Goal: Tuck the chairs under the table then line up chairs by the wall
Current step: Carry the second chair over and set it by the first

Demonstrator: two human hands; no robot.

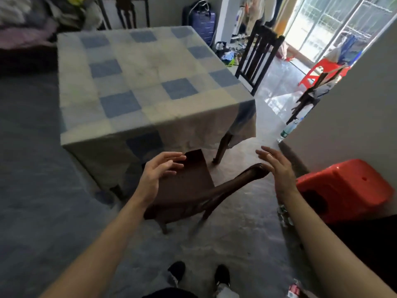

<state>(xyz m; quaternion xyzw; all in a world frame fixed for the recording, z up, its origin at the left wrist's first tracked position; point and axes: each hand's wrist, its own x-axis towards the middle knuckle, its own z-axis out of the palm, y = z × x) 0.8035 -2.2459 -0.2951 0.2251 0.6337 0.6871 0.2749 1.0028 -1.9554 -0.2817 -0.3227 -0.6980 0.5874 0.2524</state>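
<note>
While the dark wooden chair (184, 186) stands askew, its seat front just under the hanging tablecloth (137, 82) near a table leg (223, 147), a push could knock that leg or snag the cloth. Both hands are spread, gripping nothing: left hand (159, 173) over the seat, right hand (277, 168) at the back rail's end, perhaps touching.

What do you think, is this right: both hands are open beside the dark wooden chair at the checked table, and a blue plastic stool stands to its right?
Not quite: the head view shows the plastic stool is red, not blue. The rest holds: the left hand and right hand are open beside the dark wooden chair at the checked table.
</note>
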